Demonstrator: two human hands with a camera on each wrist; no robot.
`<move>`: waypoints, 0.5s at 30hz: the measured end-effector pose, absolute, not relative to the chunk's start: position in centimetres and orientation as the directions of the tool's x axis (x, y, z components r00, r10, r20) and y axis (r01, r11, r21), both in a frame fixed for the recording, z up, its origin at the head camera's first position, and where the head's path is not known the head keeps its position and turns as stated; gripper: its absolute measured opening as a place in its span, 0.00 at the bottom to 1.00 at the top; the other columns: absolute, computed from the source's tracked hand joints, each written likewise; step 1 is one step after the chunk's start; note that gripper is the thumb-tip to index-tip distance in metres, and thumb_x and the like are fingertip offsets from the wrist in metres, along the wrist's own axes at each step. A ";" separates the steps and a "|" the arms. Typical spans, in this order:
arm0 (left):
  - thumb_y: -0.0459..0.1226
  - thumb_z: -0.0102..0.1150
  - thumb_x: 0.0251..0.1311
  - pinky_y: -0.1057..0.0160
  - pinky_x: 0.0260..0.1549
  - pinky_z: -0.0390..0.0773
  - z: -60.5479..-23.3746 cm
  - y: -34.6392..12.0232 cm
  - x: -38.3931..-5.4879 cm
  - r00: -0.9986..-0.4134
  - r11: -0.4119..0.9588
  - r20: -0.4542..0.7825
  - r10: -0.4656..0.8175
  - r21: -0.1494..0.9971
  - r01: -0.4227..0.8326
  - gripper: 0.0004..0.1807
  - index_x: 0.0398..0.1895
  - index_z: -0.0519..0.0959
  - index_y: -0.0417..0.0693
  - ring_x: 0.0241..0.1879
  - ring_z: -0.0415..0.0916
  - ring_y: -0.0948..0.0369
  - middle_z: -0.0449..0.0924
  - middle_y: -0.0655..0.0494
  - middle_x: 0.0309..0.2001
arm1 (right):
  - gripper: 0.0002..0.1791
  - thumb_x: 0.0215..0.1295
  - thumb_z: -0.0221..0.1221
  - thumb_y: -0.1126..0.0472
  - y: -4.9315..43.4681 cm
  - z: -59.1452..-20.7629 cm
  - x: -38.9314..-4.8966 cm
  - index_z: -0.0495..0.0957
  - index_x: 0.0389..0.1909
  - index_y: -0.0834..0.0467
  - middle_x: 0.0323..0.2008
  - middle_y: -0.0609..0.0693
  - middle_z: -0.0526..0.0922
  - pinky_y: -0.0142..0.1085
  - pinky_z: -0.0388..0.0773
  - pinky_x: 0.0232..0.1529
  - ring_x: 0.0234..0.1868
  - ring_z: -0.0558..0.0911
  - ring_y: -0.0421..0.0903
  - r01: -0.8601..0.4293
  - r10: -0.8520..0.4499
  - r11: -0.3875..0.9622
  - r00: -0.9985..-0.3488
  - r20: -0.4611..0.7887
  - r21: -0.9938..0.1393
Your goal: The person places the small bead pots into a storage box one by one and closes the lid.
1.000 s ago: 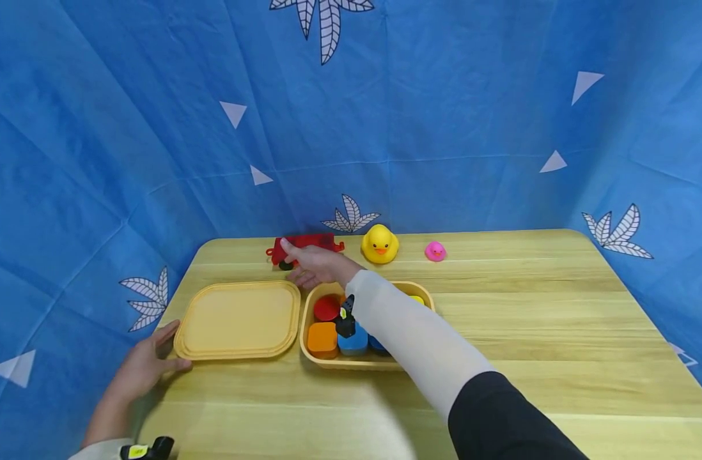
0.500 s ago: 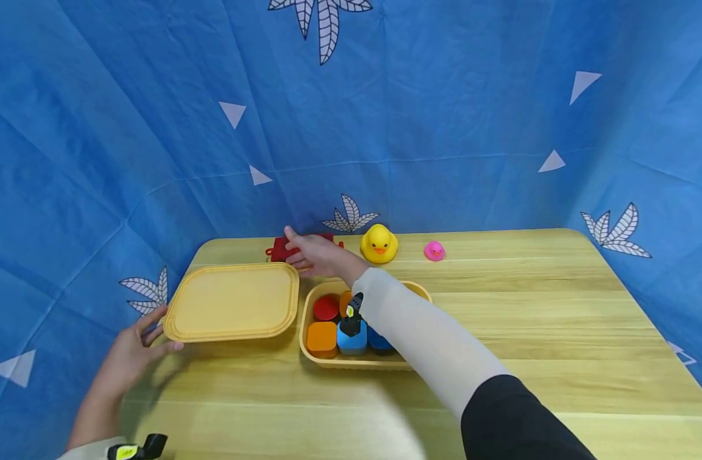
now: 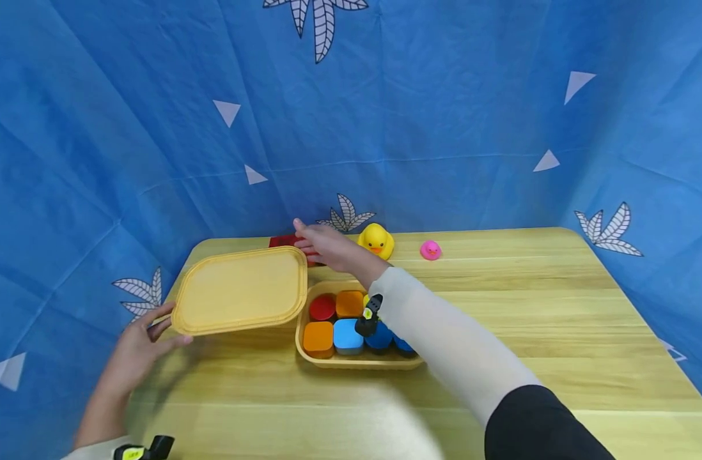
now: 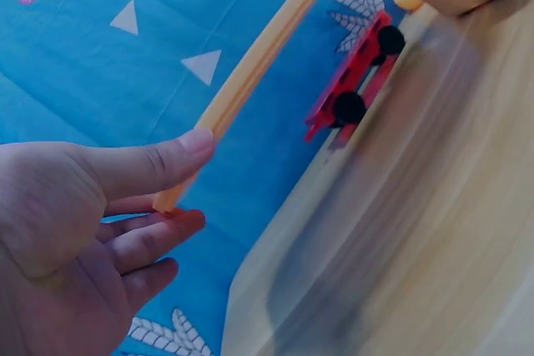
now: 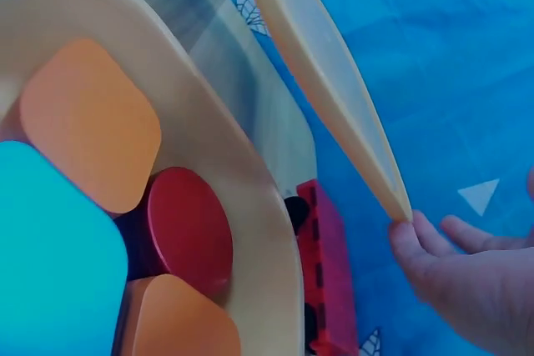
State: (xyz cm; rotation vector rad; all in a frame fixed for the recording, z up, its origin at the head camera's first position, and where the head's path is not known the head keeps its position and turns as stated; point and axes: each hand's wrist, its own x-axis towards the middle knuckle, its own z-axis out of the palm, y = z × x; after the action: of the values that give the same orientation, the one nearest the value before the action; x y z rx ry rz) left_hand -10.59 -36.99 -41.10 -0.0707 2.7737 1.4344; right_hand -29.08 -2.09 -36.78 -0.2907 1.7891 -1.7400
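Note:
A yellow plastic lid (image 3: 241, 291), a flat rounded rectangle, is held above the left of the table, its right end raised higher. My left hand (image 3: 140, 348) pinches its left edge; in the left wrist view the thumb lies over the lid (image 4: 259, 64) with fingertips beneath. At the opposite end, my right hand (image 3: 336, 249) grips the edge, and the right wrist view has thumb and fingers meeting at the lid's corner (image 5: 400, 206). Below the right forearm stands a yellow box (image 3: 328, 363) of blocks, among them an orange block (image 3: 318, 338), a light blue block (image 3: 348, 335) and a red round block (image 3: 322, 308).
Behind the lid, a red toy wagon (image 4: 355, 77) with black wheels stands at the table's back edge, partly covered in the head view. A yellow rubber duck (image 3: 376, 239) and a small pink duck (image 3: 431, 250) sit to its right. Blue patterned cloth (image 3: 472, 115) surrounds the table.
The lid has risen off the table, tilted and shifted slightly right, carried by both hands. My right hand moved up and right with it. The box and ducks stay put.

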 end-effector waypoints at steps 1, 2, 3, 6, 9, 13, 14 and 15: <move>0.38 0.71 0.64 0.78 0.44 0.80 -41.1 -36.7 -10.6 -0.999 0.560 -0.031 -0.030 0.828 -0.043 0.49 0.79 0.52 0.29 0.50 0.66 0.92 0.61 0.24 0.72 | 0.38 0.81 0.46 0.42 -1.8 -36.7 -28.9 0.57 0.79 0.64 0.74 0.61 0.68 0.48 0.64 0.76 0.74 0.69 0.56 0.250 -0.552 0.099 -0.791 -0.262 -0.963; 0.37 0.71 0.64 0.78 0.44 0.80 -41.1 -36.3 -10.6 -0.999 0.542 -0.022 -0.029 0.839 -0.034 0.49 0.79 0.52 0.29 0.50 0.68 0.91 0.65 0.26 0.71 | 0.38 0.82 0.47 0.43 -1.5 -36.6 -28.7 0.56 0.79 0.65 0.74 0.62 0.67 0.47 0.63 0.76 0.75 0.68 0.57 0.239 -0.548 0.093 -0.798 -0.251 -0.966; 0.36 0.71 0.64 0.77 0.45 0.81 -41.1 -36.0 -10.7 -1.000 0.523 -0.015 -0.026 0.852 -0.026 0.48 0.79 0.52 0.29 0.50 0.69 0.90 0.70 0.30 0.68 | 0.37 0.82 0.48 0.45 -1.1 -36.6 -28.5 0.56 0.79 0.66 0.75 0.62 0.66 0.47 0.63 0.76 0.75 0.68 0.57 0.232 -0.543 0.084 -0.805 -0.240 -0.969; 0.33 0.71 0.63 0.77 0.46 0.81 -41.1 -35.0 -10.8 -1.000 0.473 0.025 -0.013 0.881 0.015 0.47 0.78 0.52 0.28 0.52 0.73 0.86 0.79 0.52 0.60 | 0.32 0.82 0.51 0.54 0.1 -36.7 -28.0 0.59 0.76 0.69 0.74 0.63 0.66 0.46 0.63 0.76 0.74 0.68 0.57 0.220 -0.521 0.056 -0.825 -0.216 -0.974; 0.31 0.71 0.62 0.76 0.48 0.80 -41.1 -34.1 -10.9 -0.999 0.419 0.055 0.003 0.906 0.051 0.46 0.77 0.53 0.29 0.53 0.75 0.84 0.75 0.73 0.54 | 0.26 0.80 0.53 0.62 1.3 -37.0 -27.6 0.64 0.72 0.71 0.73 0.62 0.66 0.45 0.65 0.75 0.74 0.69 0.55 0.217 -0.488 0.043 -0.847 -0.210 -0.975; 0.30 0.71 0.62 0.75 0.50 0.81 -41.2 -32.9 -11.0 -0.998 0.385 0.067 0.019 0.920 0.069 0.45 0.76 0.54 0.30 0.54 0.75 0.82 0.75 0.68 0.57 | 0.24 0.78 0.54 0.69 2.9 -37.4 -27.0 0.67 0.70 0.71 0.74 0.61 0.66 0.45 0.65 0.75 0.75 0.68 0.56 0.242 -0.449 0.004 -0.867 -0.218 -0.970; 0.30 0.71 0.62 0.74 0.51 0.80 -41.3 -32.6 -11.0 -0.998 0.383 0.064 0.021 0.921 0.067 0.45 0.76 0.53 0.31 0.54 0.74 0.82 0.74 0.63 0.59 | 0.24 0.77 0.53 0.70 3.3 -37.5 -26.9 0.67 0.71 0.70 0.74 0.61 0.65 0.46 0.65 0.75 0.75 0.68 0.56 0.253 -0.445 -0.012 -0.868 -0.221 -0.967; 0.31 0.71 0.63 0.73 0.53 0.80 -41.3 -32.2 -11.1 -0.998 0.388 0.061 0.026 0.919 0.066 0.45 0.76 0.53 0.31 0.54 0.74 0.82 0.73 0.58 0.62 | 0.24 0.77 0.53 0.71 3.7 -37.6 -26.7 0.68 0.71 0.70 0.74 0.60 0.66 0.47 0.65 0.75 0.74 0.68 0.56 0.263 -0.442 -0.026 -0.868 -0.225 -0.964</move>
State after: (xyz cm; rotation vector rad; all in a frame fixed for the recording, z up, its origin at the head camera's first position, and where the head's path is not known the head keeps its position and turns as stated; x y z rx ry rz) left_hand -11.08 -32.24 -41.34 0.0877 2.6476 1.7562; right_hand -26.67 3.75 -37.63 -0.1870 1.7796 -1.9438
